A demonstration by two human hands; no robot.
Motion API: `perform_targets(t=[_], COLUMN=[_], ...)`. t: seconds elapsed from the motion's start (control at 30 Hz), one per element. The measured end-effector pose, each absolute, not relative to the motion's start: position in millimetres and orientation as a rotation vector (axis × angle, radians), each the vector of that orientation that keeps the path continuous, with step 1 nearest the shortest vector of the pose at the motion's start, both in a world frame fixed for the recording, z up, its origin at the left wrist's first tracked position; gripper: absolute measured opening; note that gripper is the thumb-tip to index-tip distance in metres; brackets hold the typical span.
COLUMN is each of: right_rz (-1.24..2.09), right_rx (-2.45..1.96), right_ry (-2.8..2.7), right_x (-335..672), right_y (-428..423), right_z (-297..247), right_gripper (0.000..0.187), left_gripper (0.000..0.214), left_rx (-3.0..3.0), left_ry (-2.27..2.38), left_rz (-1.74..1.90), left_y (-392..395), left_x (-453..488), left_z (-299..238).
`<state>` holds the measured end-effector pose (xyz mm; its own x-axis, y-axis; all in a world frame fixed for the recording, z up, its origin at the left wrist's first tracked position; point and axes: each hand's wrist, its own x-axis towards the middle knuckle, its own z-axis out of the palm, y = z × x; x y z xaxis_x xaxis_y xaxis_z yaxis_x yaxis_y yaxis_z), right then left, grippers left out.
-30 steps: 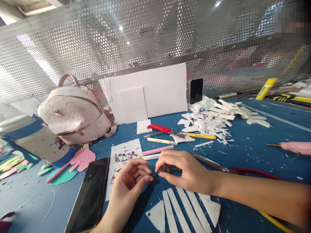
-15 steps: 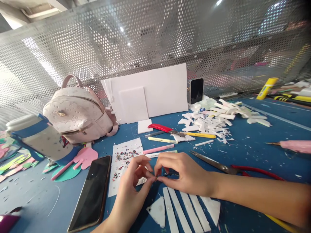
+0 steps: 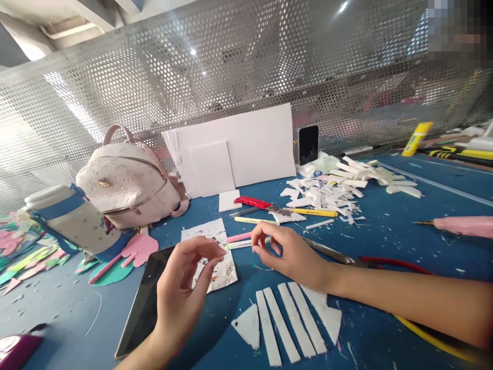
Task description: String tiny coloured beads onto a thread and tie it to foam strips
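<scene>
My left hand (image 3: 188, 288) is raised over the black phone (image 3: 144, 303) and the white sheet strewn with tiny coloured bits (image 3: 213, 254), its thumb and fingertips pinched together. My right hand (image 3: 287, 252) hovers above the blue table, also pinched at the fingertips. What either pinch holds is too small to make out; possibly a fine thread between them. Cut white foam strips and triangles (image 3: 287, 321) lie just below my right hand. Pink and white pens (image 3: 241, 239) lie just behind my hands.
A pink backpack (image 3: 129, 180) and a flask (image 3: 71, 221) stand at the left. White boards (image 3: 234, 149) lean on the perforated metal screen. Red-handled scissors (image 3: 358, 261), a red cutter (image 3: 254, 203), a scrap pile (image 3: 335, 192) and a pink tool (image 3: 462, 225) lie around.
My hands were pinched together over the table; now they have lifted and drawn apart, the left moving left over the phone, the right staying near the pens.
</scene>
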<state>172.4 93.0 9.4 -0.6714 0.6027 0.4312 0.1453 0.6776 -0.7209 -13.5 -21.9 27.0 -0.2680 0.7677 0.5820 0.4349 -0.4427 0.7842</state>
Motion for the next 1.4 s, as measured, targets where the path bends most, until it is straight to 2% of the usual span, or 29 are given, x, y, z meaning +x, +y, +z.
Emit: perform_targets(t=[0.17,0.33,0.43,0.53,0.63,1.2,1.4], right_rz=[0.938,0.961,1.002,1.033,1.039,1.038,1.044], right_rx=[-0.621,-0.570,-0.547,-0.542,-0.543,-0.528,-0.525], right_ry=[-2.174,-2.188,-2.172,-2.156,-2.152,-2.164,-2.153], right_x=[170,171,170,170,170,171,171], right_y=[96,96,97,98,97,95,95], right_z=[9,9,8,7,8,9,10], right_gripper=[0.002,0.004,0.003,0.004,0.003,0.005,0.004], left_gripper=[0.026,0.019,0.008,0.009,0.009,0.013,0.012], left_rx=[1.865,1.925,2.103,2.278,2.321,2.335,2.104], left_ry=[1.397,1.643,1.774,1.876,1.924,1.932,1.809], left_rz=[1.599,1.324,1.024,0.728,0.608,0.507,0.849], left_y=[-29,-16,-5,1,3,11,10], left_x=[-12,-27,-37,-44,-47,-41,-45], left_z=[21,18,18,16,12,14,18])
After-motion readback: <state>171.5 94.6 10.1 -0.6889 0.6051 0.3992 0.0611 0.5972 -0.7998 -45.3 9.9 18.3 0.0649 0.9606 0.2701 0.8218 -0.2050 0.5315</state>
